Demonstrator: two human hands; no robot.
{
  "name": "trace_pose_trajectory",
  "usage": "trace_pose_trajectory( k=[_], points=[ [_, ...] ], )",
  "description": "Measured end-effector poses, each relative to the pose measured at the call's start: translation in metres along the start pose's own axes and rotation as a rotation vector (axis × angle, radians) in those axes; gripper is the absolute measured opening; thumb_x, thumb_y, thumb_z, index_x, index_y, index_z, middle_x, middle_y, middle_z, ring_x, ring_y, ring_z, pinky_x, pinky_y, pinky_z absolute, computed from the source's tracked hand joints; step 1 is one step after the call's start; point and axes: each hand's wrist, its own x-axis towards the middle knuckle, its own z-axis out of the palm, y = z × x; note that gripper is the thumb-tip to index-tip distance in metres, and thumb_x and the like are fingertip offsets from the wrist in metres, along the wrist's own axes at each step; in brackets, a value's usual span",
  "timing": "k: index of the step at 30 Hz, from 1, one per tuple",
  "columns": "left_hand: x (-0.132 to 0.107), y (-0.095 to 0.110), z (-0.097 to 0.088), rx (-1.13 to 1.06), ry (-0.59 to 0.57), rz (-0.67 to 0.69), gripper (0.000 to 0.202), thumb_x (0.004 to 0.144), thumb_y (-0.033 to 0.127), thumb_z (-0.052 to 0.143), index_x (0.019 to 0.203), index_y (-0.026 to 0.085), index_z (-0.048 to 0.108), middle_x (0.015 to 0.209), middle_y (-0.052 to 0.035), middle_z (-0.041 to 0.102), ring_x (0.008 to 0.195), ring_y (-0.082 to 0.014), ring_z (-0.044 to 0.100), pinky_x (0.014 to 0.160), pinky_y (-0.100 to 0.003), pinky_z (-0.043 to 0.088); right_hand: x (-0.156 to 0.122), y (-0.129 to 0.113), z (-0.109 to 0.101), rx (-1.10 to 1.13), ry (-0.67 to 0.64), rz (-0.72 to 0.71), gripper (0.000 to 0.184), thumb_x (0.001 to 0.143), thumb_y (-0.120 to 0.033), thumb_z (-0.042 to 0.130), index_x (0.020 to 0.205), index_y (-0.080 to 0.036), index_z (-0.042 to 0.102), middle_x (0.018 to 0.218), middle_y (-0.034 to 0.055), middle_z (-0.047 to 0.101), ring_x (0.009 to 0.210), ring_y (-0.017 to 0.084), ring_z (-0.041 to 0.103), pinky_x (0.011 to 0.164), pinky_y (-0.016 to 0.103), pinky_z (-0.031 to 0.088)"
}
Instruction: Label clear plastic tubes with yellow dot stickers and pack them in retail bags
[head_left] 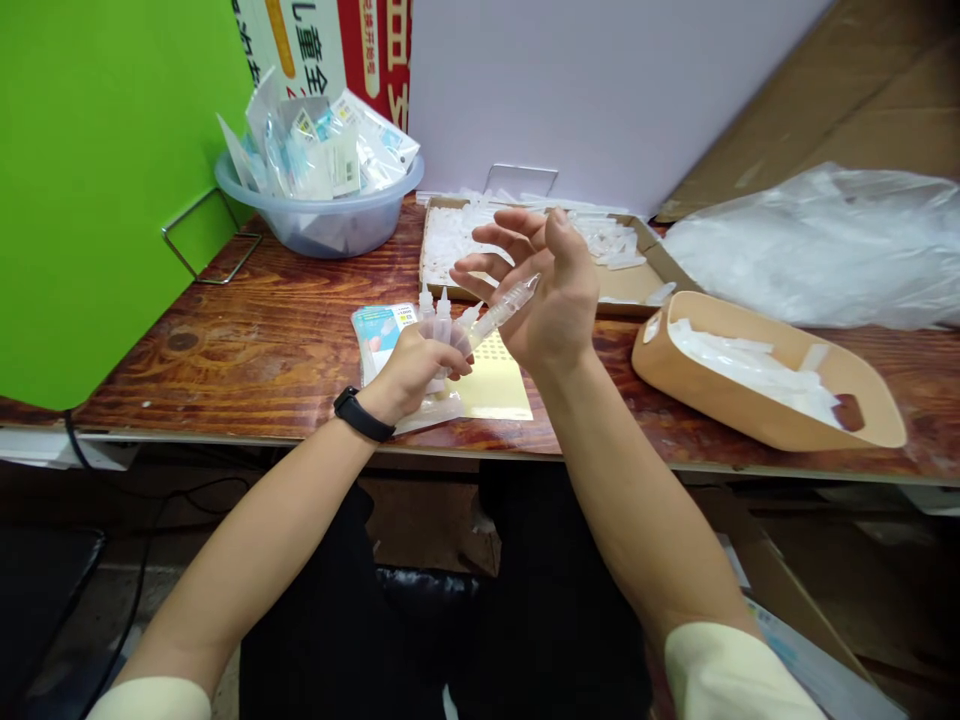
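My left hand (420, 365), with a black band at its wrist, is closed around several small translucent squeeze bottles (442, 325) with pointed tips. A clear ribbed plastic tube (502, 310) slants from these bottles up to the palm of my right hand (551, 285). My right hand is open, its palm turned up and its fingers spread. Whether the tube rests on the palm or just passes in front of it, I cannot tell. Beneath my left hand lie printed cards (379, 335) and a yellow sheet (499, 385) with rows of small dots.
A blue plastic bowl (337, 225) of packaged items stands at the back left. Behind my hands is a cardboard tray (660, 265) of small clear plastic parts. On the right are a tan basket (720, 400) with white pieces and a large clear plastic bag (817, 250).
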Motion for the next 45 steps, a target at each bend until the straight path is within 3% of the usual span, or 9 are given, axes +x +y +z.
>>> trace_pose_trajectory(
  k=[15,22,25,28,31,33,36,38,45],
  points=[
    [-0.002,0.002,-0.003,-0.022,-0.032,0.017,0.015,0.049,0.003,0.060,0.060,0.013,0.055,0.059,0.0007,0.056,0.059,-0.0106,0.051,0.053,-0.024,0.037,-0.002,-0.006,0.002,0.053,-0.029,0.026,0.051,0.081,-0.074,0.037,0.098,-0.028,0.049,0.105,0.0046,0.060,0.100,0.022,0.062,0.085,0.041,0.052],
    [-0.003,0.007,-0.004,-0.030,0.016,-0.026,0.013,0.045,0.003,0.060,0.052,0.012,0.054,0.057,-0.0002,0.056,0.058,-0.0111,0.051,0.053,-0.024,0.038,-0.001,-0.004,0.005,0.186,0.041,0.020,0.049,0.084,-0.069,0.037,0.096,-0.025,0.053,0.100,0.0043,0.062,0.086,0.019,0.064,0.086,0.042,0.053],
    [-0.004,0.010,-0.004,-0.027,0.054,-0.030,0.013,0.044,0.003,0.060,0.051,0.012,0.055,0.056,-0.0002,0.056,0.058,-0.0115,0.052,0.055,-0.024,0.039,0.008,0.002,-0.014,0.138,0.129,0.002,0.049,0.082,-0.071,0.040,0.094,-0.025,0.054,0.098,0.0042,0.063,0.087,0.019,0.064,0.083,0.040,0.054],
    [-0.005,0.013,-0.004,-0.033,0.084,-0.030,0.013,0.043,0.002,0.061,0.050,0.013,0.056,0.057,-0.0007,0.057,0.060,-0.0121,0.052,0.055,-0.024,0.038,0.030,0.012,-0.057,0.077,0.314,-0.003,0.039,0.083,-0.062,0.044,0.089,-0.024,0.053,0.093,0.0027,0.061,0.084,0.016,0.064,0.079,0.035,0.054],
    [-0.005,0.017,-0.006,-0.047,0.123,-0.024,0.013,0.043,0.002,0.060,0.048,0.013,0.055,0.057,-0.0015,0.057,0.060,-0.0122,0.051,0.055,-0.025,0.037,0.061,0.023,-0.108,-0.101,0.540,0.049,0.023,0.084,-0.045,0.046,0.085,-0.022,0.049,0.089,0.0013,0.059,0.074,0.012,0.063,0.073,0.029,0.053],
    [-0.005,0.018,-0.008,-0.059,0.152,-0.018,0.013,0.043,0.002,0.059,0.047,0.013,0.054,0.056,-0.0017,0.056,0.057,-0.0117,0.050,0.052,-0.025,0.035,0.082,0.031,-0.135,-0.402,0.590,0.149,0.016,0.085,-0.034,0.042,0.090,-0.020,0.049,0.092,0.0026,0.060,0.070,0.010,0.063,0.069,0.026,0.052],
    [-0.004,0.019,-0.011,-0.094,0.183,-0.007,0.011,0.041,0.004,0.058,0.044,0.014,0.052,0.053,-0.0007,0.053,0.052,-0.0103,0.046,0.045,-0.024,0.030,0.111,0.042,-0.160,-1.050,0.430,0.308,0.025,0.087,-0.026,0.035,0.103,-0.017,0.053,0.099,0.0084,0.064,0.077,0.014,0.065,0.070,0.026,0.051],
    [-0.004,0.019,-0.013,-0.120,0.214,-0.008,0.012,0.039,0.005,0.056,0.043,0.014,0.050,0.051,0.0002,0.050,0.050,-0.0098,0.044,0.042,-0.023,0.027,0.127,0.050,-0.169,-1.307,0.319,0.367,0.027,0.086,-0.023,0.039,0.102,-0.014,0.058,0.099,0.0124,0.066,0.087,0.020,0.064,0.076,0.031,0.050],
    [0.008,0.024,-0.015,-0.209,0.270,-0.042,0.019,0.037,0.004,0.057,0.051,0.015,0.051,0.052,0.0022,0.052,0.052,-0.0095,0.046,0.048,-0.022,0.034,0.178,0.094,-0.189,-1.622,0.112,0.493,0.025,0.074,-0.009,0.056,0.094,-0.012,0.070,0.108,0.0203,0.065,0.104,0.032,0.060,0.089,0.041,0.044]
  ],
)
